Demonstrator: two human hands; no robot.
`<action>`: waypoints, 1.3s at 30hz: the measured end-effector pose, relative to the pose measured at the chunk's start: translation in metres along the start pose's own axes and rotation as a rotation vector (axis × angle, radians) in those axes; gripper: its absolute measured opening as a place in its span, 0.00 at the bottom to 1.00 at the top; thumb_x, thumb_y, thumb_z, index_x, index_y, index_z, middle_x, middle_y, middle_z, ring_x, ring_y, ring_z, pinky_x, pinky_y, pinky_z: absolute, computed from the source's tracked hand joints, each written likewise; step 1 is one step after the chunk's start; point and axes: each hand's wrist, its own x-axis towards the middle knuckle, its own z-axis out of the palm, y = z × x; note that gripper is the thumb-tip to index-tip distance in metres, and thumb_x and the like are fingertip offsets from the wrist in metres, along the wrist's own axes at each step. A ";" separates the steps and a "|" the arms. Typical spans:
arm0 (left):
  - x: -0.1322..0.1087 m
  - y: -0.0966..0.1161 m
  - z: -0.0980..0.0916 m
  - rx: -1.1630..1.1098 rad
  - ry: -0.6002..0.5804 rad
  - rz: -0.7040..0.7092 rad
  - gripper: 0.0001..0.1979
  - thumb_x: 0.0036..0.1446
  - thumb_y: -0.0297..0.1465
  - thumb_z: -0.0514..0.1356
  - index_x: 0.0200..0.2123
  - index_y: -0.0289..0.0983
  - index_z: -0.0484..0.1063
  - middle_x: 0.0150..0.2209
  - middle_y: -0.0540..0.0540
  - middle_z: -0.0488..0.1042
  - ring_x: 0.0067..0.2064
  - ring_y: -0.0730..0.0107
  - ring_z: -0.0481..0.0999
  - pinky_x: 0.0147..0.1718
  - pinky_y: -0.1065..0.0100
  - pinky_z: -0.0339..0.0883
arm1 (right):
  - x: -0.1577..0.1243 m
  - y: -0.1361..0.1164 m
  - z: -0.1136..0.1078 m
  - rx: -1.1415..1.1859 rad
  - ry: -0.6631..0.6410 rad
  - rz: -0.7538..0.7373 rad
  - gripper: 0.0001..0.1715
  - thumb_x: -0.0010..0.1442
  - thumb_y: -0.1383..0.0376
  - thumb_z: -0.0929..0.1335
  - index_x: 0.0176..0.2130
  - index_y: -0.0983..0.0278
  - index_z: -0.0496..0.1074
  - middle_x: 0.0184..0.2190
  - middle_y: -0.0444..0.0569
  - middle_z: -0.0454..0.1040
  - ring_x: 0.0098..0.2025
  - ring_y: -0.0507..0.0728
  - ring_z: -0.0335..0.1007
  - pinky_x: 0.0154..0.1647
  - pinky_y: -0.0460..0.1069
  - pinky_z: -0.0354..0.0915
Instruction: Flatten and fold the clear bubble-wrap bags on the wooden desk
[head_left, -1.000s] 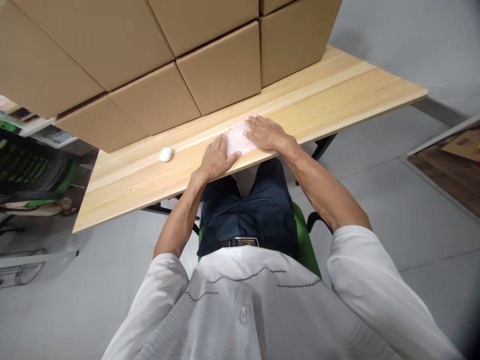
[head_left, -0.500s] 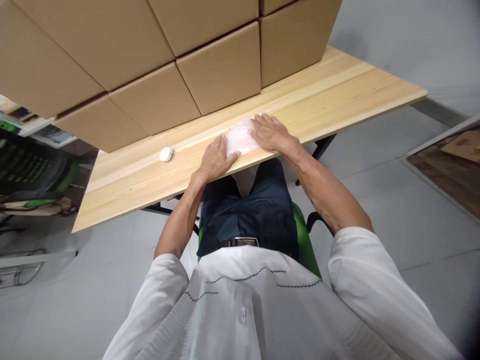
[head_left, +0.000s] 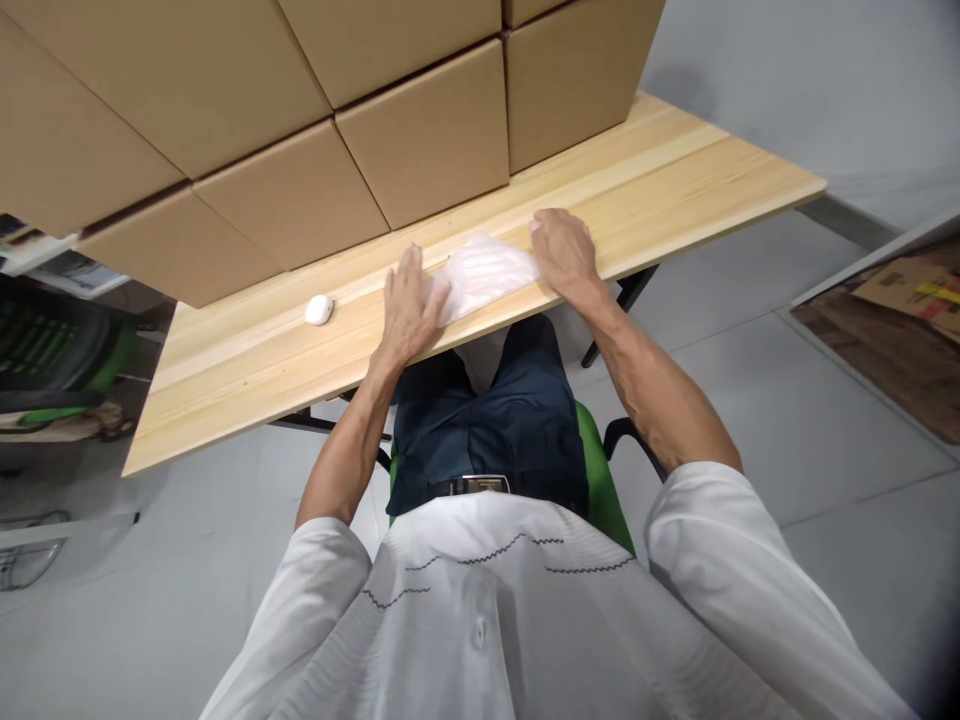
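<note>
A thin, wrinkled, whitish plastic bag [head_left: 486, 272] lies on the wooden table near its front edge, spread between my two hands. My right hand [head_left: 564, 255] is curled at its right corner, the fingers closed around the plastic there; the fingertips are partly hidden. At the opposite end is my left hand [head_left: 409, 305], its fingers stretched out and the thumb beside the bag's left edge. The left palm holds nothing. Farther left on the tabletop sits a small white rounded case [head_left: 319, 310].
Large brown cardboard boxes [head_left: 424, 135] are stacked along the back of the wooden table [head_left: 712, 170]. Below its front edge are my legs on a green chair [head_left: 604, 490]. A dark chair [head_left: 60, 350] stands at the left, and a framed panel holding cardboard [head_left: 911, 285] at the right.
My right hand has gone from lying flat on the bag to curled at its right corner. The left hand has shifted left, and the bag shows more widely spread.
</note>
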 end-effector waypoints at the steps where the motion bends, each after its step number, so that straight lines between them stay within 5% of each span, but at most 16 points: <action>1: 0.000 0.001 -0.002 -0.036 0.114 -0.035 0.45 0.86 0.68 0.47 0.87 0.46 0.69 0.89 0.32 0.69 0.94 0.42 0.62 0.94 0.37 0.52 | -0.002 0.003 -0.002 0.033 0.069 0.042 0.59 0.89 0.40 0.41 0.81 0.67 0.77 0.77 0.71 0.83 0.82 0.82 0.77 0.86 0.82 0.68; 6: -0.001 0.007 -0.008 -0.317 0.582 -0.190 0.40 0.86 0.70 0.47 0.60 0.44 0.82 0.59 0.35 0.87 0.67 0.46 0.88 0.73 0.45 0.81 | -0.002 0.013 0.001 0.218 0.228 0.116 0.73 0.84 0.32 0.32 0.77 0.65 0.80 0.56 0.66 0.90 0.61 0.76 0.92 0.64 0.76 0.87; 11: 0.000 0.014 -0.010 -0.406 0.771 -0.203 0.39 0.86 0.70 0.45 0.37 0.46 0.70 0.34 0.46 0.74 0.42 0.58 0.82 0.50 0.56 0.84 | 0.005 0.024 0.012 0.409 0.315 0.099 0.72 0.80 0.19 0.39 0.70 0.60 0.82 0.48 0.59 0.87 0.51 0.70 0.92 0.50 0.68 0.90; 20: -0.001 0.022 -0.012 -0.470 0.730 -0.223 0.38 0.86 0.68 0.52 0.31 0.46 0.65 0.29 0.51 0.62 0.36 0.62 0.75 0.40 0.58 0.75 | 0.002 0.020 0.011 0.524 0.352 0.138 0.65 0.80 0.17 0.41 0.54 0.54 0.81 0.38 0.55 0.85 0.46 0.69 0.89 0.45 0.67 0.87; 30: 0.001 0.015 -0.007 -0.724 0.746 -0.166 0.45 0.76 0.78 0.60 0.27 0.45 0.67 0.27 0.52 0.61 0.32 0.65 0.64 0.36 0.57 0.69 | 0.002 0.022 0.009 0.826 0.389 0.108 0.51 0.75 0.13 0.63 0.42 0.52 0.80 0.32 0.49 0.77 0.41 0.66 0.86 0.36 0.60 0.83; 39: 0.000 0.016 -0.008 -0.730 0.681 -0.181 0.42 0.79 0.74 0.61 0.28 0.45 0.67 0.26 0.53 0.59 0.33 0.63 0.71 0.39 0.56 0.73 | 0.004 0.024 0.014 0.760 0.403 0.154 0.40 0.82 0.24 0.66 0.41 0.53 0.75 0.31 0.47 0.75 0.35 0.62 0.79 0.34 0.55 0.76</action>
